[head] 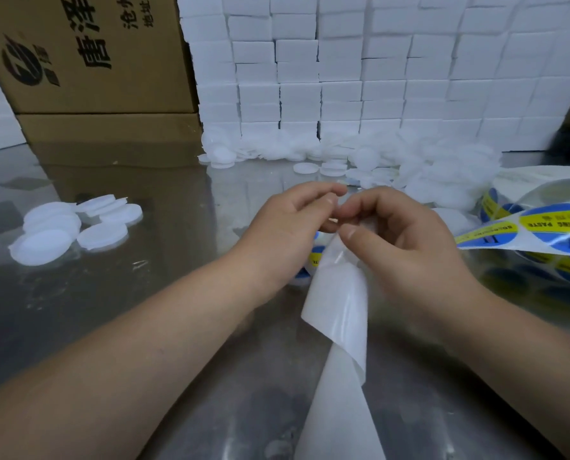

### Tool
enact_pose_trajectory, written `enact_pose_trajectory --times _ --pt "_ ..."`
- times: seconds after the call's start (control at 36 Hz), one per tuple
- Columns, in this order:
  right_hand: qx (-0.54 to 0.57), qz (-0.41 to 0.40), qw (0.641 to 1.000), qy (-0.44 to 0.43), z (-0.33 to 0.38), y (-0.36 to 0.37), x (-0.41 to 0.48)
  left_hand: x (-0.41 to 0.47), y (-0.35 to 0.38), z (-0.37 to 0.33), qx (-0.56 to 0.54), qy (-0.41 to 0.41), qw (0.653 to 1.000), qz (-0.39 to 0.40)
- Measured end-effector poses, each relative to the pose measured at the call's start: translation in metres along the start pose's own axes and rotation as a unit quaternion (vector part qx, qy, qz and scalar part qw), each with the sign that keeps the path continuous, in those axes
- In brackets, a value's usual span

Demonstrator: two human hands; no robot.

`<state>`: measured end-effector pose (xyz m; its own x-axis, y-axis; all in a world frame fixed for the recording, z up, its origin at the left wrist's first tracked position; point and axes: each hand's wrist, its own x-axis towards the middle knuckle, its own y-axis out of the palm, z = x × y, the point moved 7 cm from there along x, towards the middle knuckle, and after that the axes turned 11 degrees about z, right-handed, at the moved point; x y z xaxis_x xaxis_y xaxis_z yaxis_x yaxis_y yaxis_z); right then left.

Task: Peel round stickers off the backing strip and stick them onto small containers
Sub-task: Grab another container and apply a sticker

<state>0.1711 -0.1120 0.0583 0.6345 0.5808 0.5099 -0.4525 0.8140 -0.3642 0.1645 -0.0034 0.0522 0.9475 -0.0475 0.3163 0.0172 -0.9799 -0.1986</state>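
Right hand (406, 240): the fingers are curled and the thumb presses the upper end of the backing strip (338, 303) against the forefinger, so it is gripping the strip.
Left hand (283, 227): thumb and forefinger are closed together at the top of the strip, just beside the right fingertips. What lies between them is hidden, so I cannot tell what it holds.
Backing strip: the bare, half-clear part hangs from the hands with one twist and runs to the near edge of the bench (127, 310).
Sticker (315, 255): a blue and yellow piece shows under the left hand, mostly covered.
Loaded strip (542, 227): it carries round blue and yellow stickers and leaves toward the right edge, where the sticker roll (506, 197) lies.
Handling: the strip looks thin, limp and glossy, so it probably slips and curls. I think it is best held tight close to the sticker and bent sharply so that an edge lifts. The sticker is light and will cling to skin, so take it only at the rim.
Small containers (61, 230): flat white round pieces lie in a group near the left edge, and a bigger heap (393, 154) lies along the far edge. They look light and may slide on the shiny bench.
Behind: a wall of white blocks (376, 78) and a cardboard box (94, 54) at the far left corner.
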Motion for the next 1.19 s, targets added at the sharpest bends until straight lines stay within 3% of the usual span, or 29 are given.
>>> enact_pose_trajectory --times 0.14,0.36,0.53,0.72,0.92,1.08,1.19 --pt "0.018 0.005 1.0 -0.013 0.003 0.002 -0.001 -0.003 0.008 -0.001 -0.008 -0.001 0.999 0.044" --pt "0.029 -0.006 0.999 -0.036 0.005 0.0 -0.002 -0.003 0.001 -0.007 -0.018 0.03 0.999 -0.007" --pt "-0.016 0.013 0.998 -0.059 0.01 0.002 -0.003 0.0 -0.003 0.003 -0.106 -0.008 0.994 -0.024" --pt "-0.034 0.039 0.996 -0.076 0.016 0.006 -0.005 0.003 -0.016 0.0 -0.178 0.018 0.98 -0.089" --pt "-0.072 0.051 0.996 -0.027 0.013 0.01 -0.005 0.003 -0.028 -0.009 -0.279 0.02 0.953 -0.118" --pt "-0.005 -0.002 0.998 0.061 -0.002 0.0 -0.007 0.001 -0.048 -0.018 -0.312 0.046 0.934 -0.169" --pt "0.142 -0.041 0.987 0.059 -0.004 0.001 -0.006 0.001 -0.043 -0.014 -0.212 0.044 0.964 -0.157"
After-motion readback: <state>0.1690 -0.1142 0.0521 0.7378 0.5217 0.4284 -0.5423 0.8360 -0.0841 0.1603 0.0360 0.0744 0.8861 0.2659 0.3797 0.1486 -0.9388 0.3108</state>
